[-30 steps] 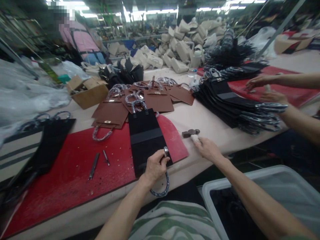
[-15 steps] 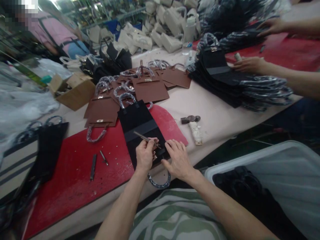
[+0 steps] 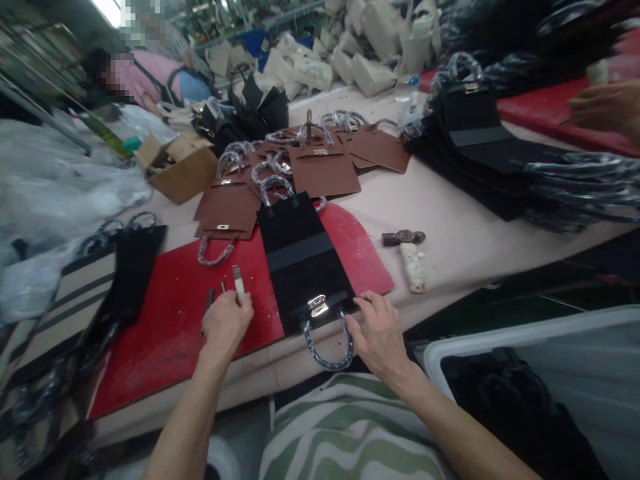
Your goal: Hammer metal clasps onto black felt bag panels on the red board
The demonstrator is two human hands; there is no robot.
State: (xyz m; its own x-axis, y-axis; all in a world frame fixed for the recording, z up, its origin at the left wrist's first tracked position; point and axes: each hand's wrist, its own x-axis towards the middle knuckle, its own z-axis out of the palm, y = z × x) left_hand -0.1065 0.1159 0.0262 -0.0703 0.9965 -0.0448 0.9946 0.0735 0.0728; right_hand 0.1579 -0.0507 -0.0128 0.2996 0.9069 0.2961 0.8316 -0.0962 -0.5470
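A black bag panel (image 3: 300, 250) with a metal clasp (image 3: 318, 305) and wrapped handles lies across the red board (image 3: 175, 293). My right hand (image 3: 383, 330) touches the panel's near right corner, its fingers apart. Over the board to the left, my left hand (image 3: 227, 320) is closed on a metal tool (image 3: 239, 281) that sticks up past its fingers. Beside that hand, a dark metal bar (image 3: 207, 305) lies partly hidden. A hammer (image 3: 413, 260) with a white-wrapped handle rests to the right of the board.
Brown bag panels (image 3: 327, 175) lie behind the board. Black bags are stacked at the right (image 3: 465, 157) and left (image 3: 135, 267). A cardboard box (image 3: 183, 177) stands at the back left, a white bin (image 3: 575, 327) at the lower right. Another person's hand (image 3: 607, 107) is at the right edge.
My left hand has moved left off the clasp to the tools on the board. My right hand stays by the panel's corner. The view has shifted, and the other person's hands have moved.
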